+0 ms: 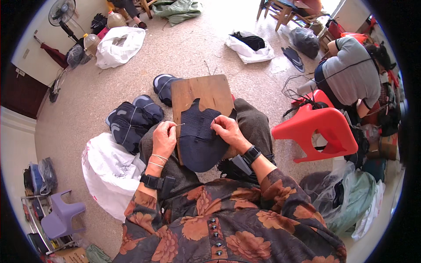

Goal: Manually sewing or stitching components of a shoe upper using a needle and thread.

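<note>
A dark navy shoe upper point(202, 151), with a mesh-like part and a smooth rounded end toward me, lies on a wooden board point(209, 87) across my lap. A dark thread or cord runs over it crosswise. At its left edge my left hand point(165, 139) is closed in a pinch on a thin pale needle-like tool point(180, 125), whose tip points right. My right hand point(229, 132) pinches at the upper's right edge; what lies between its fingertips is too small to make out, perhaps the thread.
Tied bundles of dark shoe pieces point(131, 122) and a white sack point(109, 168) lie to my left. On the right stand a red plastic stool point(315, 129) and a bent-over person point(351, 70). An open white bag point(251, 50) of dark material sits ahead.
</note>
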The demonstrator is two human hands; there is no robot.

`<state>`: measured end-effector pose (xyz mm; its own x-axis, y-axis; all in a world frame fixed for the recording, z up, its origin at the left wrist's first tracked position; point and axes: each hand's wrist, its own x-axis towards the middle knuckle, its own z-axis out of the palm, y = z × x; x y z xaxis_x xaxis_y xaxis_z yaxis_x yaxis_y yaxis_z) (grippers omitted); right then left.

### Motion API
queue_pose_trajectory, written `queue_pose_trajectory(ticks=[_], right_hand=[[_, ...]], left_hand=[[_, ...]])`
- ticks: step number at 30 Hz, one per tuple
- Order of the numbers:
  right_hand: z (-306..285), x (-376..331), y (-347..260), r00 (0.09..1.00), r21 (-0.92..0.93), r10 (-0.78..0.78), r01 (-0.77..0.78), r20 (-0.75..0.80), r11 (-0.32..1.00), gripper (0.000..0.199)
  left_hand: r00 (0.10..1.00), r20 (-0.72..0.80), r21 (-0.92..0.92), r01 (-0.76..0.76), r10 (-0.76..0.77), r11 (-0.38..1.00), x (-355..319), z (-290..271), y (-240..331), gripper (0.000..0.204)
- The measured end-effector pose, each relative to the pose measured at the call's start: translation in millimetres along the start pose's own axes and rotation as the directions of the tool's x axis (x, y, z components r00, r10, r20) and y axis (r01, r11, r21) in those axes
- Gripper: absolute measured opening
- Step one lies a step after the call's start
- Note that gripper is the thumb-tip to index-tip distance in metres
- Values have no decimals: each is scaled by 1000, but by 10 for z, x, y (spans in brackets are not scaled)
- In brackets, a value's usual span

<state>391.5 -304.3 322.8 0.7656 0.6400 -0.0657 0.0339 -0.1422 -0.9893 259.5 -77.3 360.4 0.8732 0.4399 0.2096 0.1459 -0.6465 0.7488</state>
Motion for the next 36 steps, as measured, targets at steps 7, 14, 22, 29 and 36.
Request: queue_pose_trajectory(ticks=[7,14,22,29,36], right_hand=[[-36,8,-60,998,161,34,-25,-54,987,12],[159,-133,-76,979,349,200,-174,-38,921,21],[204,-56,-105,988,57,154,-154,15,986,29],[143,-20,-73,985,99,162,-167,49,981,29],[92,-21,-50,987,98,123,-133,100,986,27]], left_hand=[[973,148,108,-193,177,975,76,182,-55,10],[957,256,170,-187,139,968,124,226,-11,8],[932,312,174,-247,184,953,210,226,-16,7],[876,409,176,-351,256,920,239,255,-78,7],[785,533,216,-485,314,847,312,348,7,8]])
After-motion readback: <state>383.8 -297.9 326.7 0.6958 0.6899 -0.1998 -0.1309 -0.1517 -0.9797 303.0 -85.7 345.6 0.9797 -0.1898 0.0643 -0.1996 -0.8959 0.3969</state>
